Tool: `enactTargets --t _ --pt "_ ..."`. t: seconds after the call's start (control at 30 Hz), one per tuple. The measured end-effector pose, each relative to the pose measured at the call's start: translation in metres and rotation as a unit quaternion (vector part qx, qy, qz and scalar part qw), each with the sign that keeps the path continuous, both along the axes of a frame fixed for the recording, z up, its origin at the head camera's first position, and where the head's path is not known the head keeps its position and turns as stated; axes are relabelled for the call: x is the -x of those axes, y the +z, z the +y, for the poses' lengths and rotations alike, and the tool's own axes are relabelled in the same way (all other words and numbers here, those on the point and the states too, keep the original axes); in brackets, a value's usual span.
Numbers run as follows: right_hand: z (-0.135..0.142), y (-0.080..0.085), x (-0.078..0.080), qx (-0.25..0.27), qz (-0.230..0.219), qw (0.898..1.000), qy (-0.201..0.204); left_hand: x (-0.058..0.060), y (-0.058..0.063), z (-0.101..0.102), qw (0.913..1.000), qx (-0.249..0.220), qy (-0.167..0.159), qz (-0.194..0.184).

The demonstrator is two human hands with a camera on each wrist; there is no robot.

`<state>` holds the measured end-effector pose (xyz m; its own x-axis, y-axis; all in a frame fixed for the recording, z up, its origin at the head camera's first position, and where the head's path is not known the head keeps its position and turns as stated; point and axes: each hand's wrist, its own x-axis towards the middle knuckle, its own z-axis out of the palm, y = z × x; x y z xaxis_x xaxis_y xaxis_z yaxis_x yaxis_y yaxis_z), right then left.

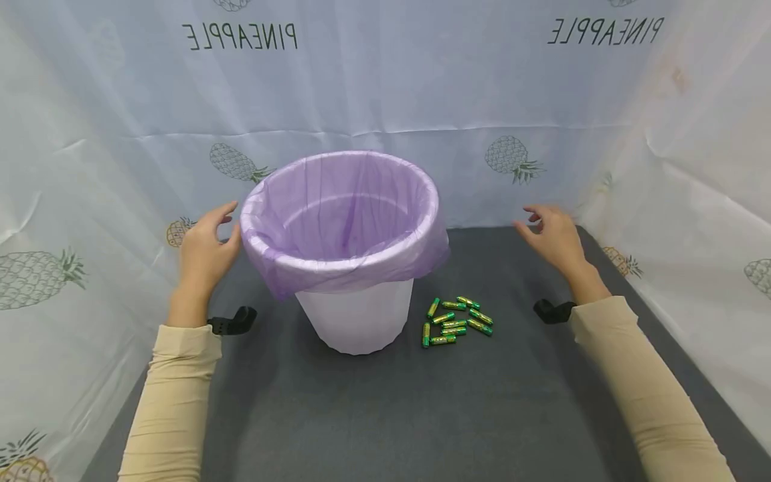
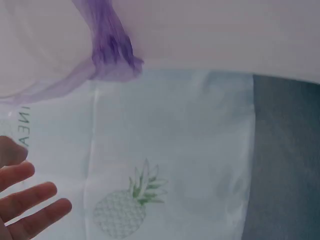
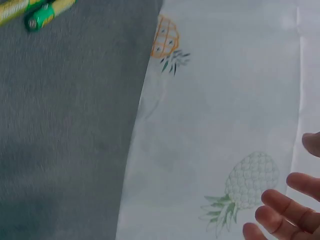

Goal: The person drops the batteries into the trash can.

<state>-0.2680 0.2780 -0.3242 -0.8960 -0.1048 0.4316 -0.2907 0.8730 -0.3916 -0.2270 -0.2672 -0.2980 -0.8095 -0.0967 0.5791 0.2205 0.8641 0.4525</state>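
Lining the bin (image 1: pixel 355 318), head view: judged done, since the purple bag (image 1: pixel 349 217) is folded over the visible rim (image 1: pixel 337 266); the bin is stood upright on the dark table (image 1: pixel 385 415), toward nine o'clock from the middle.
Batteries (image 1: pixel 454 324), head view: ten are seen, loosely grouped on the table at four o'clock from the bin, all outside it and none held; by this, no moving of them is judged under way.
Bag's inside, head view: no battery is seen in the part shown; the bottom is hidden, so what is held there cannot be told.
Left hand (image 1: pixel 205 251), head view: held just beside the rim at nine o'clock, thumb and fingers parted; whether the bag is touched cannot be told from here.
Right hand (image 1: pixel 555 235), head view: held well apart from the batteries, at two o'clock from them, slightly blurred, thumb and fingers parted.
Gathered bag edge (image 2: pixel 115 55), left wrist view: shown near eleven o'clock; the left hand is seen at eight o'clock, fingers spread, nothing pinched.
Battery ends, right wrist view: two are cut off by the frame between ten and eleven o'clock; the right hand is seen at four o'clock before the pale curtain (image 3: pixel 210 110), fingers apart, nothing gripped.
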Motion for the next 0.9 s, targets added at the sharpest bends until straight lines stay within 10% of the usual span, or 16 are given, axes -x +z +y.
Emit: enactTargets --t 0.27,0.9 --pt "-0.006 -0.012 -0.006 0.039 0.0 0.999 0.038 -0.007 0.001 0.016 0.979 -0.176 -0.041 0.094" --pt "-0.017 -0.073 -0.028 0.137 -0.147 0.977 0.071 -0.044 -0.014 0.061 0.8753 -0.414 -0.245 0.05"
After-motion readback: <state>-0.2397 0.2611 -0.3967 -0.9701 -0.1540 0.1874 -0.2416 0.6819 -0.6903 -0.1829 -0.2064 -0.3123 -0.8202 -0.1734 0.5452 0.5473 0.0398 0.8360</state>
